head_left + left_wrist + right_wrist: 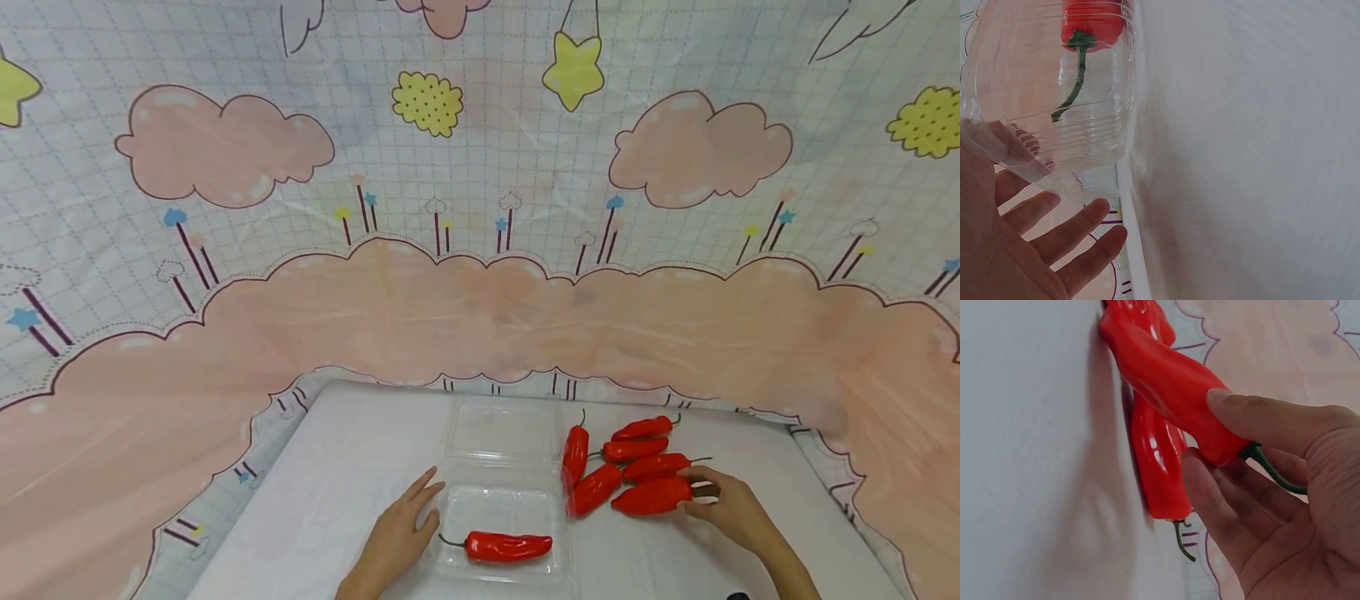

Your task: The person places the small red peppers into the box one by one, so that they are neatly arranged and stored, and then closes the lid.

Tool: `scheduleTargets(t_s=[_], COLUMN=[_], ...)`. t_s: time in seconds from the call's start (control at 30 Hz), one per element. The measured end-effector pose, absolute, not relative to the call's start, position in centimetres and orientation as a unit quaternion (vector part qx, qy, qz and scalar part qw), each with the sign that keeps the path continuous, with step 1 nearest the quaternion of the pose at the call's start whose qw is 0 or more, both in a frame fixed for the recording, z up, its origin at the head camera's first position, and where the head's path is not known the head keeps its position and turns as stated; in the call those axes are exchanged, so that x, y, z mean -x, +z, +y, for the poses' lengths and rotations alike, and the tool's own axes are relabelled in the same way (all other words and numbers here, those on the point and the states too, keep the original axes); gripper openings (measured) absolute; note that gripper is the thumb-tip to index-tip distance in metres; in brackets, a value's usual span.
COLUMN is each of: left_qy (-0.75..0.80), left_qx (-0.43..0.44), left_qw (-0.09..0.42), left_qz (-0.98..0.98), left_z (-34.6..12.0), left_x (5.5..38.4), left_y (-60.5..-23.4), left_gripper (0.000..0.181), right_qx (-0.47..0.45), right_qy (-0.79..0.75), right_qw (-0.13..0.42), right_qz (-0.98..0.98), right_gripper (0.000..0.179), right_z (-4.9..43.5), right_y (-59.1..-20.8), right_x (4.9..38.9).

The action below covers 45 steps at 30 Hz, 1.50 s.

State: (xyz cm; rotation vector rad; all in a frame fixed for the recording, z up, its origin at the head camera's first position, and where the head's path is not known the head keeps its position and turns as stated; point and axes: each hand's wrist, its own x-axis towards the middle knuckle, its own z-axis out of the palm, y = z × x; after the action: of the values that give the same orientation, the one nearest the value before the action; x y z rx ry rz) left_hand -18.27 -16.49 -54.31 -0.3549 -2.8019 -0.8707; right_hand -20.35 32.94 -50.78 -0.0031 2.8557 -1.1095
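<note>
A clear plastic clamshell box (504, 500) lies opened on the table, and one red chili pepper (508, 547) with a green stem rests in its near half. My left hand (400, 532) is at the box's left side, fingers spread; in the left wrist view the fingers (1082, 231) hold nothing. To the right of the box, my right hand (723, 504) grips another red pepper (652, 497) by its stem end. The right wrist view shows the thumb on the held pepper (1166, 378), with fingers at its other side and a second pepper (1157, 459) beyond it.
Several more red peppers (636, 450) lie close together right of the box, some touching its edge. The white table (337, 450) ends at a patterned cloth backdrop (480, 325). A small dark object (738, 596) shows at the bottom edge.
</note>
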Motion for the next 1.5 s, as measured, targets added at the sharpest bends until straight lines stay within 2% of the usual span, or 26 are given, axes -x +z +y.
scheduleTargets(t_s=[1.03, 1.5], left_qy=[-0.293, -0.293], left_qx=[0.118, 0.119], left_qw=[0.1, 0.102], left_qz=[-0.943, -0.943], left_z=[-16.6, -16.6], left_x=[18.3, 18.3], left_y=[-54.8, -54.8], left_gripper=[0.039, 0.039], right_qx=[-0.038, 0.005], right_qy=[-0.447, -0.483], right_qw=[-0.012, -0.053], right_qz=[0.894, 0.874], right_gripper=[0.064, 0.06], right_z=[30.9, 29.5], right_y=[-49.5, -48.0], right_x=[19.9, 19.5])
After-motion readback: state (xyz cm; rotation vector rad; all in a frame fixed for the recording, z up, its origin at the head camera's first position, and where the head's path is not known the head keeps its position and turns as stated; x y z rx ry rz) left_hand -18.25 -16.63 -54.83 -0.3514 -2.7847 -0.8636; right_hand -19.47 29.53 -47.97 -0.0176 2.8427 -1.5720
